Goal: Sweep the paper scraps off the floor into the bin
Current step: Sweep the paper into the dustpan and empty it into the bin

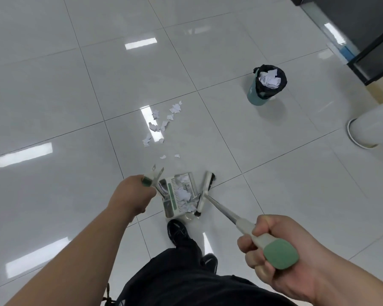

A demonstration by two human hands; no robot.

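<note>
My left hand (132,195) grips the green-capped handle of a white and green dustpan (178,195) resting on the floor, with several white scraps lying in it. My right hand (274,250) is closed on the green-tipped handle of a broom (205,191), whose dark-bristled head stands against the dustpan's right side. More paper scraps (161,122) lie scattered on the tiles beyond the dustpan. A teal bin (268,85) with a black liner stands further off to the right, holding crumpled white paper.
The glossy white tiled floor (75,96) spreads all around. My black shoes (178,231) and trousers are just behind the dustpan. A white round column base (372,127) stands at the right, and dark furniture (367,40) fills the top right corner.
</note>
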